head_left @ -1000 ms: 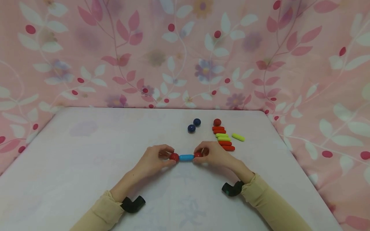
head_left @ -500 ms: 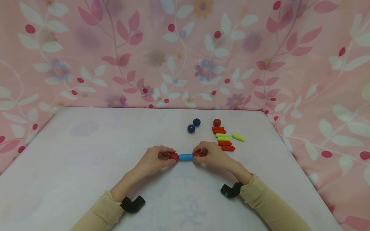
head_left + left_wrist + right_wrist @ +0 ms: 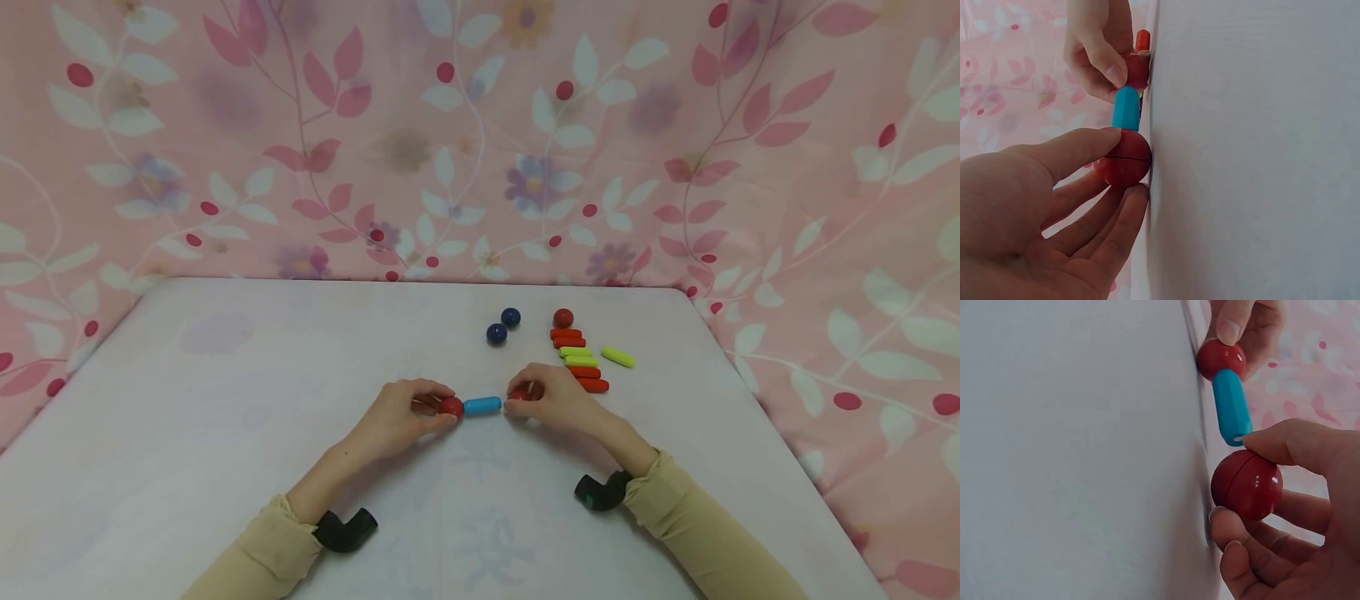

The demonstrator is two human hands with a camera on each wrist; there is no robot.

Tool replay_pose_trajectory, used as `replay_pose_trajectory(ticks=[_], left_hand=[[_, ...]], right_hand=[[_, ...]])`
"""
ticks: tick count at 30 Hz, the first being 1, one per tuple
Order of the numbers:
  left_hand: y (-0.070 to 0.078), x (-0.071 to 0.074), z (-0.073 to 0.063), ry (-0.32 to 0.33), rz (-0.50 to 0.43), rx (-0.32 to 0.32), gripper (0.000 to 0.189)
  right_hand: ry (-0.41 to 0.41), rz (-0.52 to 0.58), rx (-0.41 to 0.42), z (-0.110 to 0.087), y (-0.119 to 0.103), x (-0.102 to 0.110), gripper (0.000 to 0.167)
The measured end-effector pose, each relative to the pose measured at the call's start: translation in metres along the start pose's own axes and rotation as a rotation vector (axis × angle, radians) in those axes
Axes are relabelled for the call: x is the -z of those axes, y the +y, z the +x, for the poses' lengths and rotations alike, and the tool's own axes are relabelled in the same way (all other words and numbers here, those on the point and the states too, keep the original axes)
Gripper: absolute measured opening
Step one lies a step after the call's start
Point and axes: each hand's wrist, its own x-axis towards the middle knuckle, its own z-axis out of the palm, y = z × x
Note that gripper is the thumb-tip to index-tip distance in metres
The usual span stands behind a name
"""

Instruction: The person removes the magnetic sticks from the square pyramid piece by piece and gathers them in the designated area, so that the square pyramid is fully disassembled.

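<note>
My left hand (image 3: 405, 412) pinches a red ball (image 3: 1124, 164) between thumb and fingers. A blue faceted rod (image 3: 482, 406) is joined to that ball by one end and sticks out to the right, tilted slightly upward. In my right hand (image 3: 558, 400) is a second red ball (image 3: 1247, 486), gripped by thumb and fingertips. A small gap shows between this ball and the rod's free end in the head view. The right wrist view shows the rod's end close to the right thumb; whether they touch I cannot tell.
Two dark blue balls (image 3: 497, 334) lie beyond the hands. To the right are a red ball (image 3: 563, 317) and a row of red rods (image 3: 567, 342) and yellow-green rods (image 3: 581, 362). One yellow-green rod (image 3: 618, 357) lies apart. A floral cloth (image 3: 480, 167) hangs behind the white table (image 3: 225, 400).
My right hand has drawn slightly to the right with its red ball, which has come away from the blue rod. The rod stays on the left ball and now tilts. The left hand is nearly still.
</note>
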Motion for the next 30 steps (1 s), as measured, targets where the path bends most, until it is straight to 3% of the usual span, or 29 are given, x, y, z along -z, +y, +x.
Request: replay_pose_trajectory(ticks=[13,23,30], left_hand=[[-0.001,0.0,0.0,0.006,-0.023,0.009,0.032],[-0.002,0.0,0.0,0.003,-0.017,-0.024,0.032],[-0.002,0.0,0.0,-0.001,-0.024,-0.032,0.032]], right_hand=[[0.088,0.062,-0.04,0.005,0.008,0.014,0.031],[0.183,0.098,-0.055,0.038,0.005,0.022,0.037],[0.171,0.103,-0.12,0.051,0.008,0.019,0.036]])
